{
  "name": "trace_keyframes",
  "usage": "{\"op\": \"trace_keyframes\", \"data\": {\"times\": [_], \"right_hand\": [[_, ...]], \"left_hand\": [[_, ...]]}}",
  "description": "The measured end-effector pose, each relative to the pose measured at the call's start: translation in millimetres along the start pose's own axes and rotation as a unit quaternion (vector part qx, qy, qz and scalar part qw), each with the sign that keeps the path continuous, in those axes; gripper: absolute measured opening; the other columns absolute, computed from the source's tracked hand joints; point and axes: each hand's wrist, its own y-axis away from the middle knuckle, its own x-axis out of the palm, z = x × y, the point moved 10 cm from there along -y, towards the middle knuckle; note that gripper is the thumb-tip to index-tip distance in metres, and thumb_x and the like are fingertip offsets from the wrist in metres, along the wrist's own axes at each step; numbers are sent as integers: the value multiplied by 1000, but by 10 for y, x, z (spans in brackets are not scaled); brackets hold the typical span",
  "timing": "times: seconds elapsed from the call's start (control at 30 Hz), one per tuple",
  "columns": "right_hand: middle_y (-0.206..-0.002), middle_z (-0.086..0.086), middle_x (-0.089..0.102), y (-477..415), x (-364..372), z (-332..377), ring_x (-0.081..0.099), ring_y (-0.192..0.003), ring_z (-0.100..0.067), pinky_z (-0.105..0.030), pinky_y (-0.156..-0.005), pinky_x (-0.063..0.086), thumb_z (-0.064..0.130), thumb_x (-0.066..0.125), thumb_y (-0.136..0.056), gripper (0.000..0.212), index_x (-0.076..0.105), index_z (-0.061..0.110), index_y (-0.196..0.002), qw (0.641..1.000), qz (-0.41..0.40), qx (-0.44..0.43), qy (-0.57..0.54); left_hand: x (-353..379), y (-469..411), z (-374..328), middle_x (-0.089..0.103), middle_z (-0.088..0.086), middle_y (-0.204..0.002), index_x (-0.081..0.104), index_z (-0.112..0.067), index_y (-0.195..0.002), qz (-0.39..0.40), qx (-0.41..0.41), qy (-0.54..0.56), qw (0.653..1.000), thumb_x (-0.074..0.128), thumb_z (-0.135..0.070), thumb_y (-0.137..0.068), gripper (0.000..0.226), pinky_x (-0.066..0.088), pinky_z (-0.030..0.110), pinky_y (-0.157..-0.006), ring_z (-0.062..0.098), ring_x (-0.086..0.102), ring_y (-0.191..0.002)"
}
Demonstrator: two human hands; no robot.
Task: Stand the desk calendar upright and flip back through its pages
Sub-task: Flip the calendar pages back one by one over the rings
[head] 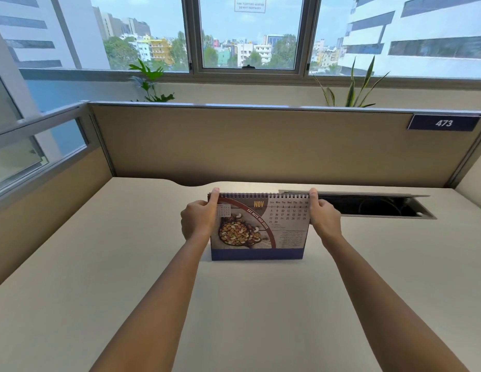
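The desk calendar (259, 226) stands on the surface (247, 304), showing NOV. The left hand (197, 220) pinches its 10 o'clock corner, the right hand (324, 217) its 2 o'clock corner. Keep the bottom still and lift just one page over the rings.

Fingers: those of the left hand (197, 221) and the right hand (325, 220) curl behind the spiral-bound NOV desk calendar (261, 226), unseen.
Small print: lower right of the calendar page, too blurred to read.
Forearms: cut off by the bottom edge.
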Motion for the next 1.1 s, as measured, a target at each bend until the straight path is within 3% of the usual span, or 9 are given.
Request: {"op": "trace_keyframes", "data": {"times": [0.07,0.17,0.27,0.37,0.43,0.6,0.7,0.9,1.1], "right_hand": [[-102,-14,65,-53,-75,29,64,-96,-33,-44,-91,50,59,38,-90,59,60,4,-92,1000,-2,9,18],[-109,-16,65,-123,-164,147,67,-94,-35,-45,-92,51,55,48,-87,51,56,5,-97,999,8,17,47],[-115,-17,63,-188,-200,323,65,-100,-34,-41,-92,51,52,45,-90,56,60,1,-105,991,32,23,124],[-109,-13,66,-196,-129,498,66,-78,-27,-31,-76,51,48,43,-92,50,61,2,-85,976,83,26,199],[-108,-11,63,-196,-71,569,63,-72,-24,-31,-72,53,46,46,-93,44,57,5,-80,967,107,31,229],[-98,-10,67,-190,55,603,65,-73,-25,-33,-77,58,37,53,-92,33,58,6,-80,956,148,58,248],[-98,-10,66,-189,61,606,65,-76,-25,-33,-74,58,36,56,-91,31,58,6,-82,957,149,61,240],[-97,-12,67,-225,87,544,63,-85,-23,-35,-90,55,26,64,-88,28,51,8,-71,967,152,81,186],[-81,-6,67,-198,127,574,61,-72,-22,-31,-74,53,33,52,-93,35,54,10,-67,936,178,81,293]], "left_hand": [[-67,11,-29,65,7,-72,62,-9,-64,-17,17,-12,1000,46,-62,-83,58,33,21,-47,18,55,-61],[-133,21,-72,69,8,-80,67,-7,-76,-38,29,-1,999,49,-59,-83,56,40,24,-55,20,57,-69],[-171,40,-111,71,11,-87,67,-6,-81,-56,36,14,998,52,-54,-84,50,43,25,-59,19,58,-71],[-210,66,-121,70,11,-91,62,-9,-85,-69,38,28,996,56,-49,-84,40,45,25,-61,18,57,-73],[-235,77,-155,69,11,-91,59,-11,-86,-74,45,36,996,58,-46,-84,35,46,25,-62,21,60,-76],[-250,96,-245,70,12,-95,62,-10,-92,-68,83,40,993,59,-40,-85,31,39,16,-52,16,58,-76],[-225,111,-262,71,14,-97,62,-8,-95,-49,111,53,991,60,-36,-86,30,44,17,-54,17,60,-79],[-216,125,-227,71,13,-97,62,-8,-98,-33,140,66,987,62,-34,-85,29,43,11,-53,14,59,-79],[-202,112,-207,70,14,-97,62,-8,-98,-31,140,71,987,63,-33,-85,29,45,12,-51,15,60,-81]]}}
